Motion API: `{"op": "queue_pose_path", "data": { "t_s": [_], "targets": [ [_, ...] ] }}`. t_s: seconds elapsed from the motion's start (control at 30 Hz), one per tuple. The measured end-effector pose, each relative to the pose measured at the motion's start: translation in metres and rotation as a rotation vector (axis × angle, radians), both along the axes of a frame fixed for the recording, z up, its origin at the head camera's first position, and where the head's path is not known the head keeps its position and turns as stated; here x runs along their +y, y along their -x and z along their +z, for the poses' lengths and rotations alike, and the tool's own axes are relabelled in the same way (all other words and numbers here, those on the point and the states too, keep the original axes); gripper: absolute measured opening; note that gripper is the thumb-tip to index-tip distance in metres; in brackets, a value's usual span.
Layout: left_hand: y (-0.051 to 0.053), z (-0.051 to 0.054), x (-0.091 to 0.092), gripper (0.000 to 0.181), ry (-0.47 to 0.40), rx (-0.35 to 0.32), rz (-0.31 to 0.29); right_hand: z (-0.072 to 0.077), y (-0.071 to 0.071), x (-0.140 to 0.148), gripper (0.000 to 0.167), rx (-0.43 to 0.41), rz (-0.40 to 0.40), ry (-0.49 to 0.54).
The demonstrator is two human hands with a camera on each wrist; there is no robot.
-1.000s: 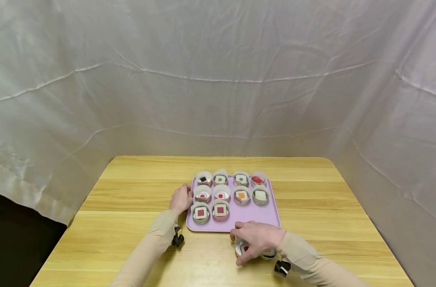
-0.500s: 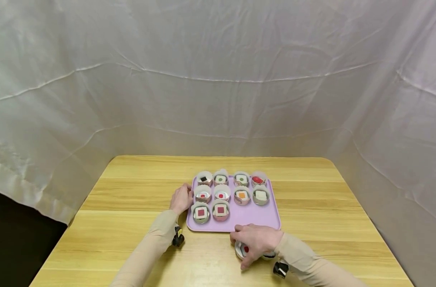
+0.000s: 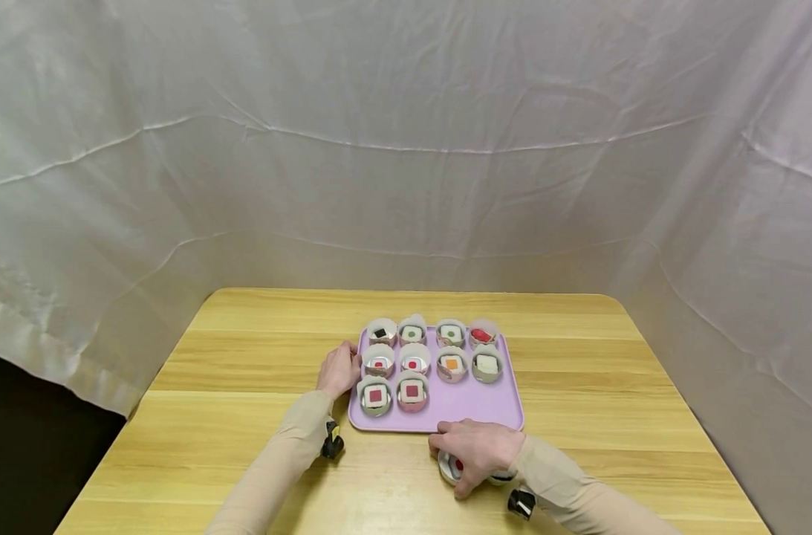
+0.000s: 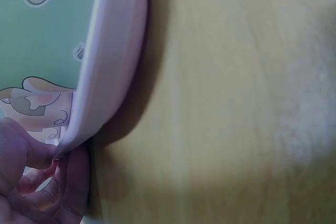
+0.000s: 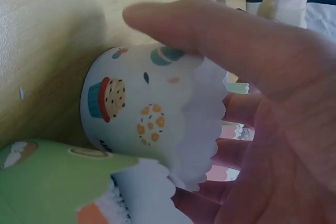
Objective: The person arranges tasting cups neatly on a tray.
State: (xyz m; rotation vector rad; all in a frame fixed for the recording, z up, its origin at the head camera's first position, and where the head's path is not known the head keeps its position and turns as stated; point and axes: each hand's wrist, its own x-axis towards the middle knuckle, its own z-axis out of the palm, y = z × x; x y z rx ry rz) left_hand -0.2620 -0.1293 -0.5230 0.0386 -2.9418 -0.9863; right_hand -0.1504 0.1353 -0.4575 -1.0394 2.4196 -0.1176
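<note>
My left hand pinches the left rim of a lilac tray; in the left wrist view the thumb lies above the tray rim and the fingers below. Several paper baking cups stand on the tray, each holding a sushi-like piece. In front of the tray, my right hand grips a white paper cup printed with cupcakes, thumb on the near side and fingers on the far side. A red-centred piece shows inside it. Beside it, partly hidden under the hand, stands a green paper cup.
Cups fill the tray's two back rows. Two cups with dark red squares, one green-walled and one pink, stand at its front left. A wooden table lies all around, with pale curtains behind and at the sides.
My right thumb has drawn in closer against the white paper cup, and the right hand has settled slightly lower. The left hand stays at the tray's rim.
</note>
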Motion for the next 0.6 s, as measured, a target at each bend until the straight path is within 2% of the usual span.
{"op": "queue_pose_path", "data": {
  "t_s": [0.4, 0.6],
  "targets": [
    [-0.0003, 0.0008, -0.0002, 0.023, -0.012, -0.042, -0.003, -0.0006, 0.001, -0.0007, 0.049, 0.026, 0.012, 0.003],
    [-0.0003, 0.0007, -0.0001, 0.023, -0.014, -0.046, -0.004, 0.0002, 0.0009, 0.0008, 0.05, 0.029, -0.009, 0.018]
  ]
}}
